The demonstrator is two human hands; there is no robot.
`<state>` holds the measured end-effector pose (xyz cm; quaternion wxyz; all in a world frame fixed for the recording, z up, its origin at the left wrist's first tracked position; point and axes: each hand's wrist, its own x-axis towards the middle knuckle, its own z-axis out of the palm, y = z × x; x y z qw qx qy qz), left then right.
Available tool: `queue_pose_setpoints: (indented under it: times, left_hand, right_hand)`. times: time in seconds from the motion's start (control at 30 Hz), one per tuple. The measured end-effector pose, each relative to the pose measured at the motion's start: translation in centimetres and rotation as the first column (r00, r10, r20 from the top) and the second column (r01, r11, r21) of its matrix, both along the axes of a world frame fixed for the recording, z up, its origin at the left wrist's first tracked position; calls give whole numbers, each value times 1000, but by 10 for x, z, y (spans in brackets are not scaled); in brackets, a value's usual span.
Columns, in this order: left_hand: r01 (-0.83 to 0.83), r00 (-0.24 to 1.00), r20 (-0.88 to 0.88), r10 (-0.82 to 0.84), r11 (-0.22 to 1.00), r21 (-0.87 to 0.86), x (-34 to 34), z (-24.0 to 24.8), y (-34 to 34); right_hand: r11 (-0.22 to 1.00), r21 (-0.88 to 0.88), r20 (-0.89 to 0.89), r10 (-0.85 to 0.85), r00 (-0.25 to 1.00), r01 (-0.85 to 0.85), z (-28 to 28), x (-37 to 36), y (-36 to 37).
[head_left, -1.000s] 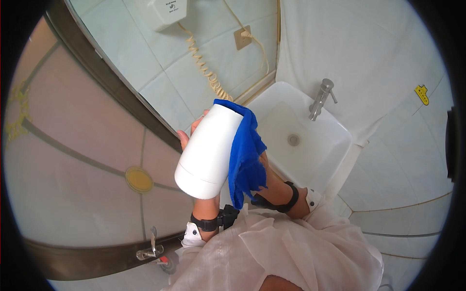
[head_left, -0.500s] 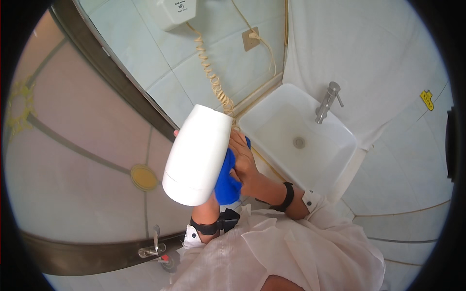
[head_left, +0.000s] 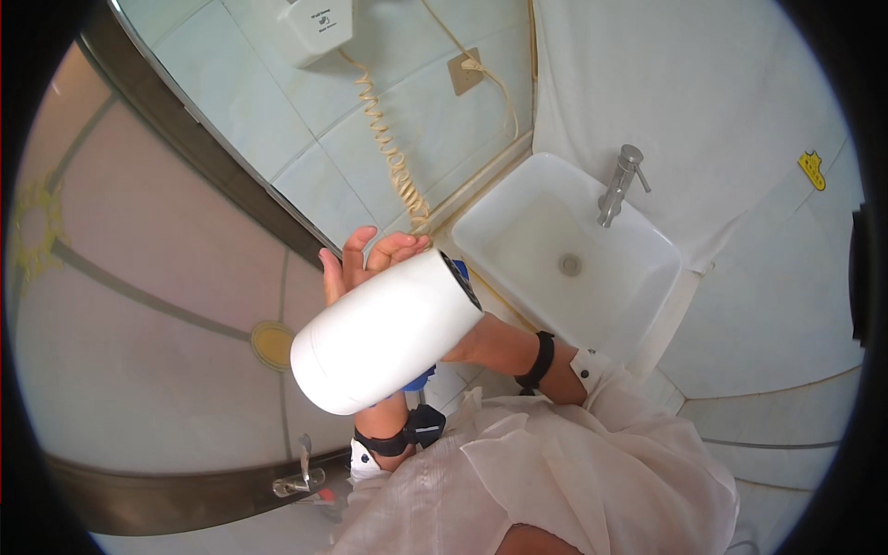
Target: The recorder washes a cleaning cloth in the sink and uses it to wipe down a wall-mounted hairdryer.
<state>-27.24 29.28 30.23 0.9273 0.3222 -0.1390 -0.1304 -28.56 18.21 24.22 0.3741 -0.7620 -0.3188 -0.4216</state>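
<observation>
A white hair dryer (head_left: 384, 333) is held up in front of my hands, tilted, its dark grille end toward the sink. My left hand (head_left: 356, 259) shows beyond the dryer's far side, fingers raised and apart; its palm is hidden behind the dryer. My right hand (head_left: 470, 340) is mostly covered by the dryer near the grille end, its fingers out of sight. Bits of a blue cloth (head_left: 421, 379) show below the dryer and beside the grille. The handle and whichever hand grips it are hidden. A coiled cream cord (head_left: 398, 176) runs from the wall to behind the dryer.
A white sink (head_left: 476, 231) with a metal faucet (head_left: 622, 185) stands to the right. The dryer's white wall unit (head_left: 319, 28) and a socket with a plug (head_left: 465, 72) are on the tiled wall. A door (head_left: 166, 351) with a metal handle (head_left: 299, 481) is at the left.
The dryer has turned clockwise, its grille end swinging right and nearer. More of my left hand's fingers show. The dryer now covers most of my right hand and the blue cloth.
</observation>
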Motion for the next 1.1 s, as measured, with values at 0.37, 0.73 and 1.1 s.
queue_pose_setpoints:
  times: [0.37,0.73,1.1]
  left_hand:
    - [-480,835,518,187,707,520,-19,-15,8]
    - [54,991,134,-22,968,-246,-12,-15,12]
    - [37,999,-17,-43,958,-286,-21,-19,14]
  right_hand:
    - [987,160,-26,16,1000,-12,34,1,-3]
    - [981,108,-108,-147,983,159,29,6,-1]
    - [930,312,-209,-130,969,193,21,3,6]
